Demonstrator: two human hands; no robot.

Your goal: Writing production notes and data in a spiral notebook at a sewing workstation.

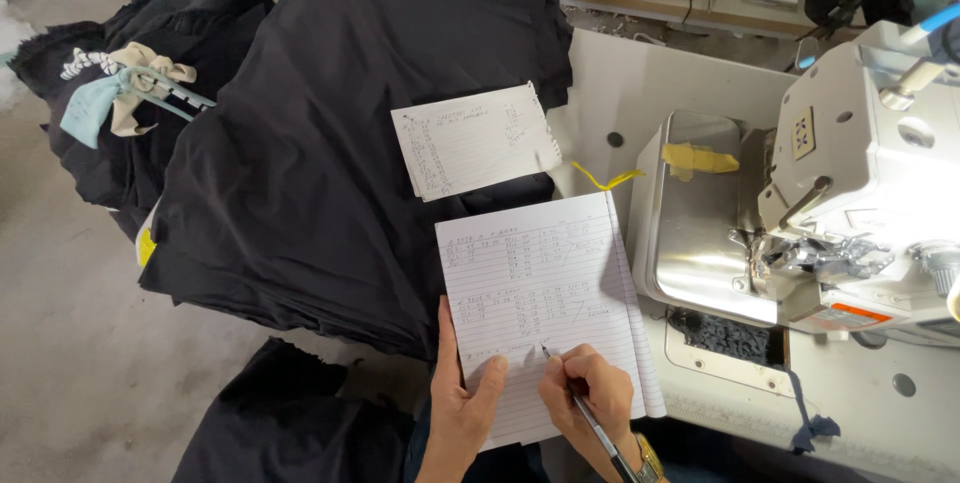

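A lined white notebook lies open in front of me, partly on a stack of black fabric. My left hand grips its lower left edge, thumb on the page. My right hand holds a dark pen, its tip touching the page below several handwritten rows. A smaller handwritten paper slip rests on the black fabric just above the notebook.
A white sewing machine with a shiny metal plate stands on the white table at right. Yellow tape sticks to the plate. More dark cloth and a light tangle of straps lie at left over the concrete floor.
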